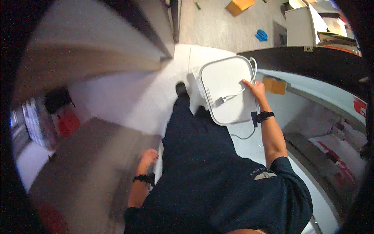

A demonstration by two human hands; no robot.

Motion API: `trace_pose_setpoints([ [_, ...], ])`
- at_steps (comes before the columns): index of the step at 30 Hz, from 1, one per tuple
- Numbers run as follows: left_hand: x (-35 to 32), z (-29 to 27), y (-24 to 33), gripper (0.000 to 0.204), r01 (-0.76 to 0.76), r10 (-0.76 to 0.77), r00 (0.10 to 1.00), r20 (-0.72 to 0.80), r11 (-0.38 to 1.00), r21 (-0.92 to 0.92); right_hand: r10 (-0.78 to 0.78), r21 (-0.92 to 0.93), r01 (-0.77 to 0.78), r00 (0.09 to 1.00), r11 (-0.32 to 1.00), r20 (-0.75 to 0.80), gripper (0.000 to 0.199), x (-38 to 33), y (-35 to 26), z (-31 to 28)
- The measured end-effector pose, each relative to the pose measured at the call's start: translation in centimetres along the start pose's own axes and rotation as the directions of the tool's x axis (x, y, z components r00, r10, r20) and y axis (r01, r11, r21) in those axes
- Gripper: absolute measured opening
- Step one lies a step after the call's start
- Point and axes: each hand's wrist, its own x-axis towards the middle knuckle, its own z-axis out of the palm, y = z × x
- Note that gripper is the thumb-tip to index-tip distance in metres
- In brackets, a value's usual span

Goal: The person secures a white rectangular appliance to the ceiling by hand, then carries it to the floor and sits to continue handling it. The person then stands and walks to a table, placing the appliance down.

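Observation:
My right hand [255, 90] grips a white box-shaped appliance [230, 74] by its right edge. Its thumb lies on the flat top face, and the other fingers are mostly hidden. That face has rounded corners and a grey rim, and fine ridges show along the left side. A white cable [253, 64] loops over the right edge by my hand, and its plug end [220, 101] rests on the face. Low at my left side hangs my left hand [149, 156], blurred, close to a grey-brown surface. Its fingers are too smeared to read.
A dark doorway-like edge [296, 62] runs across the right. Beyond it are a blue glove [261, 35] and a yellow-brown box [239, 6] on the floor, beside a white cabinet [300, 27]. A grey-brown flat surface [89, 156] stands at left. A mirror-like panel [311, 113] lines the right.

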Motion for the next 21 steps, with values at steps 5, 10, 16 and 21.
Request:
trace_pose_setpoints([
  [5,1.7,4.1,-2.8,0.018,0.104,-0.072,0.990,0.123,0.953,-0.285,0.113,0.053,-0.117,0.991,0.992,0.074,0.059,-0.8,-1.7,-0.6],
  [10,3.4,11.0,-5.7,0.016,0.065,-0.052,0.997,0.049,0.945,-0.321,-0.028,0.029,0.024,0.989,0.999,0.144,0.060,0.8,1.8,0.7],
  [16,2.4,19.8,-8.9,0.018,-0.103,0.160,0.979,0.127,0.924,-0.367,-0.137,0.112,0.118,0.974,0.987,0.183,0.072,-1.2,6.2,-1.4],
  [21,0.2,20.9,-12.6,0.025,-0.145,0.148,0.987,0.058,0.988,-0.052,-0.197,-0.158,0.213,0.974,0.964,0.110,0.084,-3.1,2.9,-2.1],
])
